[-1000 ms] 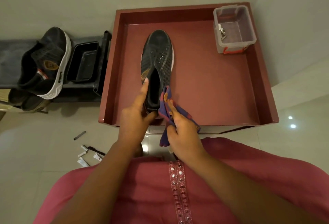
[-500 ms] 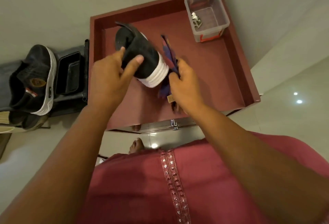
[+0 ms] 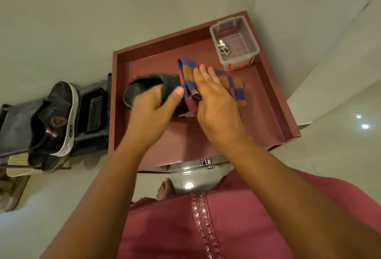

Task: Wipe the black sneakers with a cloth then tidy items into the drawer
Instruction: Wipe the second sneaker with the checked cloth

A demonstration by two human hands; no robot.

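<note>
Sneaker (image 3: 152,85) lies crosswise, cloth (image 3: 189,79) against its right end.

Black sneaker (image 3: 150,85) tilted above drawer (image 3: 274,102); checkered cloth (image 3: 235,87) against it.

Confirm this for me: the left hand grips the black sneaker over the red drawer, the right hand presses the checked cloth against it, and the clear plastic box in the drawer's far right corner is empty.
One detail is wrong: the clear plastic box is not empty; small metal pieces lie in it, as the head view shows. The rest stands: the left hand grips the black sneaker over the red drawer, and the right hand presses the checked cloth against it.
</note>
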